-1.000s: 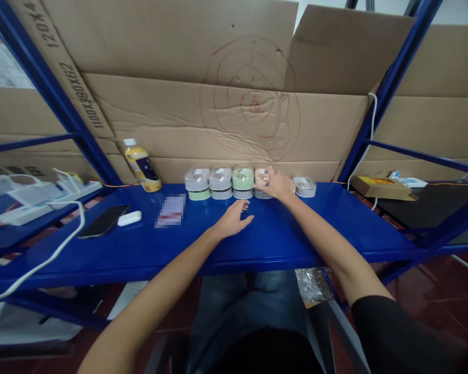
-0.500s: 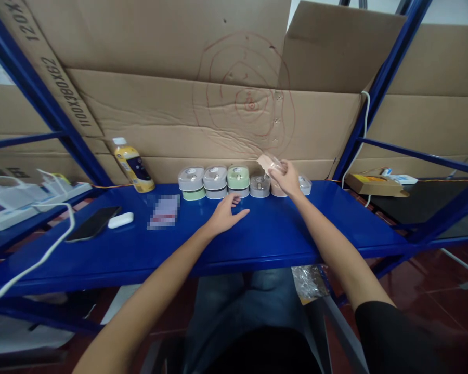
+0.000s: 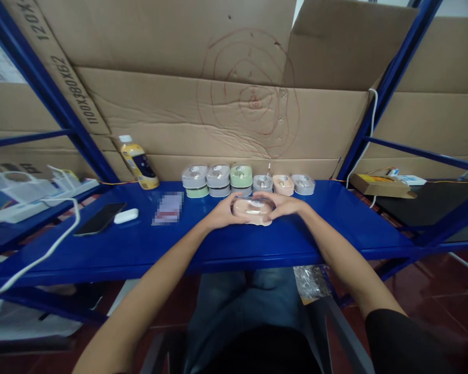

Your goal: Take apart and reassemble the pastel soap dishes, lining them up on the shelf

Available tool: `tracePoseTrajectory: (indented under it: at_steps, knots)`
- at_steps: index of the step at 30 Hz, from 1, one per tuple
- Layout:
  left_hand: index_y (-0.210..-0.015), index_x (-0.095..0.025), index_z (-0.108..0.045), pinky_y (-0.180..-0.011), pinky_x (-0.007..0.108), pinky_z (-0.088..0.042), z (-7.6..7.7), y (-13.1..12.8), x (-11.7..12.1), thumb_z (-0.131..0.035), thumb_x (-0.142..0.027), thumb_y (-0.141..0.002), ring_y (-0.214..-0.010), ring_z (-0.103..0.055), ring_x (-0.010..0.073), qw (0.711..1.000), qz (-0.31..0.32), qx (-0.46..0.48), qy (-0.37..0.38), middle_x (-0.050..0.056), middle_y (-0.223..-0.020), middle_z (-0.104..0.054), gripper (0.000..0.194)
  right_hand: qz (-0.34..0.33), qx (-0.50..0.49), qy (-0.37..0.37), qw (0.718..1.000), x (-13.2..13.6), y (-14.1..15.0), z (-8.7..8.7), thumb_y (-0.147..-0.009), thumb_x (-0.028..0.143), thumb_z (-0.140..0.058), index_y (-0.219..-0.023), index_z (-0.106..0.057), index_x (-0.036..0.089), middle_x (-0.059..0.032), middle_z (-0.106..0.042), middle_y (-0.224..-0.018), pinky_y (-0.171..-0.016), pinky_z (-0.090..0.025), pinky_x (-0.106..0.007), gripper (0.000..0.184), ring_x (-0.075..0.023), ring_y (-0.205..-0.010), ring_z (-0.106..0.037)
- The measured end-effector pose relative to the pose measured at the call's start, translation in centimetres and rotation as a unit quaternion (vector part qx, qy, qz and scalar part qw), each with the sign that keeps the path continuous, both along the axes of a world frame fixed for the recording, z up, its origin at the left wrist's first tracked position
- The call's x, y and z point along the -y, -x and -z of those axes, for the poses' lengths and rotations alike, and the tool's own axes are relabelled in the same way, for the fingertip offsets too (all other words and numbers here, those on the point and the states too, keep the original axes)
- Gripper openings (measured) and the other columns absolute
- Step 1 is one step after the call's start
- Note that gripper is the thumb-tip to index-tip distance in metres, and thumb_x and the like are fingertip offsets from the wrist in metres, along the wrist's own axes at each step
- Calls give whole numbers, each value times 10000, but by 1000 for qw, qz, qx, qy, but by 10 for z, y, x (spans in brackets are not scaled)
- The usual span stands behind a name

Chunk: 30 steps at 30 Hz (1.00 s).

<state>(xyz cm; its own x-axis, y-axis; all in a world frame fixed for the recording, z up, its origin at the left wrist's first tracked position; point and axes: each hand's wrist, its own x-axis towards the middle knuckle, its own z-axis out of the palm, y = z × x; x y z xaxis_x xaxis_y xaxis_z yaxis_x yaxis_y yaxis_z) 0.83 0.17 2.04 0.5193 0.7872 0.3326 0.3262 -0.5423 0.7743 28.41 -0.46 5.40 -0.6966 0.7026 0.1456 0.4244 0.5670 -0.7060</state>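
Note:
A pink rounded box with a clear lid (image 3: 251,209) rests low over the blue shelf (image 3: 203,244), held between both hands. My left hand (image 3: 220,213) curls round its left end and my right hand (image 3: 284,205) round its right end. Behind them, along the cardboard wall, stands a row of similar small boxes: grey stacks (image 3: 195,179), a green-topped stack (image 3: 241,178), a single grey box (image 3: 262,183), a pink one (image 3: 283,184) and another grey one (image 3: 303,184).
A yellow bottle (image 3: 139,163) stands at the back left. A black phone (image 3: 99,218), a white earbud case (image 3: 126,215) and a small card (image 3: 168,208) lie on the left. A white cable (image 3: 39,259) and a power strip (image 3: 31,200) are further left. Blue rack posts frame both sides.
My right hand lifted a pink box off the row and brought it down toward me. My left hand moved in and took its other end.

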Motion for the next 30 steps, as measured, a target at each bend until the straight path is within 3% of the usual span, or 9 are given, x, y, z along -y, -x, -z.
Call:
tracePoseTrajectory:
  at_steps: [3,7,11,15,19,24,28,30]
  knots:
    - [-1437,-198,-515,-1085,514,-519,-4,-3,6,-953,-521,-594,-1255,-643,353,997,-2,-49,-55,132,-1386,-656,1003,46,45,-78,995,7,13,6,-664,495,-915,-1534,-463,218,-154,-545,-1549,-1211,-413,-538,1020,-347,-1420,-539]
    - [-1458,-211,-516,-1105,506,-503,-5,-4,7,-921,-536,-647,-1286,-626,354,994,25,-67,-85,132,-1420,-635,963,88,72,-177,978,15,27,4,-677,594,-893,-1487,-543,197,-178,-625,-1441,-1120,-487,-573,967,-387,-1314,-610]
    - [-1540,-226,-435,-1118,519,-493,-3,-1,4,-905,-547,-671,-1319,-601,362,993,19,-71,-92,136,-1458,-602,1039,116,44,-183,975,12,8,-8,-719,576,-865,-1448,-586,227,-139,-659,-1411,-1110,-502,-530,856,-349,-1274,-642]
    - [-1317,-255,-686,-1138,515,-474,-1,1,2,-818,-556,-777,-1251,-623,337,984,23,-110,-135,109,-1310,-656,631,191,18,-145,971,3,-25,-13,-816,580,-778,-1403,-609,211,-132,-672,-1384,-1022,-559,-495,714,-317,-1207,-668]
    - [-1195,-263,-765,-1139,492,-477,-1,0,2,-672,-537,-913,-1242,-617,315,982,47,-105,-153,103,-1243,-670,404,253,15,-144,957,-3,-37,-10,-860,579,-734,-1343,-628,217,-122,-668,-1374,-1063,-529,-500,612,-307,-1235,-646]
    - [-1209,-204,-739,-1126,481,-480,-1,1,-7,-547,-528,-982,-1200,-637,306,985,-57,-46,-154,117,-1248,-671,440,260,-26,-141,955,-3,-33,-12,-866,565,-718,-1335,-622,212,-128,-663,-1375,-1065,-526,-484,594,-297,-1214,-652]
    - [-1130,-179,-733,-1113,473,-480,-4,5,-13,-459,-508,-1021,-1165,-626,294,968,-173,-7,-181,123,-1167,-685,442,306,-70,-125,941,0,-33,-15,-876,599,-688,-1362,-606,202,-141,-678,-1347,-1007,-559,-479,633,-300,-1139,-683]
    - [-1128,-188,-729,-1105,462,-484,-6,6,-13,-442,-518,-1030,-1157,-622,287,962,-197,-5,-189,116,-1144,-678,448,321,-73,-126,936,1,-33,-16,-880,599,-682,-1365,-604,205,-136,-676,-1357,-1016,-554,-482,630,-300,-1143,-683]
